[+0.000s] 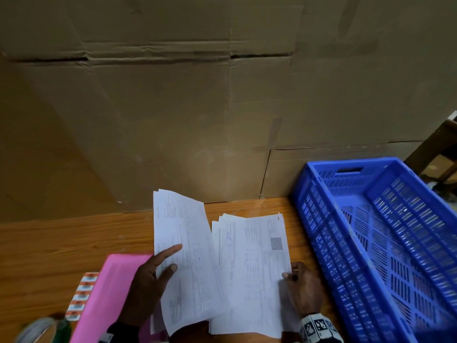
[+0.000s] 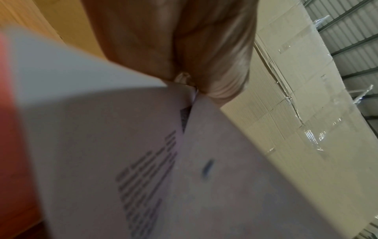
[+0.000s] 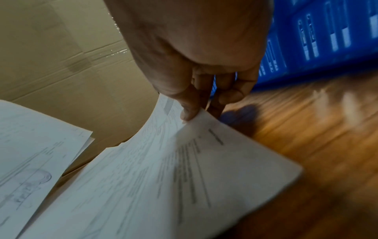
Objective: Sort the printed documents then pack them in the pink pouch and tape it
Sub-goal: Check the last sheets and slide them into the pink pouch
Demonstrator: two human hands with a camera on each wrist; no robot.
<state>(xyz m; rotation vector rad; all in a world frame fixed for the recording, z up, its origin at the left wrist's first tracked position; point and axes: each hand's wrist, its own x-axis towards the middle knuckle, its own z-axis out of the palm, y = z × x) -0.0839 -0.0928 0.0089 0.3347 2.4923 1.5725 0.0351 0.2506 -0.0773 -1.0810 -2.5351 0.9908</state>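
Note:
Printed documents are split in two over the wooden table point(image 1: 61, 243). My left hand point(image 1: 173, 258) holds a lifted sheaf point(image 1: 188, 226) near its lower left edge, with two digits lying on top of it; close up, those blurred sheets point(image 2: 122, 145) meet the palm point(image 2: 184, 48). At the right edge of the second stack point(image 1: 252, 263), my right hand point(image 1: 290, 276) pinches the sheets. The thumb point(image 3: 190, 113) sits on that stack point(image 3: 163, 169) and the fingers reach beneath. The pink pouch point(image 1: 108, 288) lies flat at lower left, partly under my left hand.
A blue slotted crate point(image 1: 321, 243) stands at the right. Taped cardboard boxes point(image 1: 197, 107) form a wall behind the table. A strip of printed labels point(image 1: 81, 298) and a tape roll point(image 1: 37, 328) lie left of the pouch.

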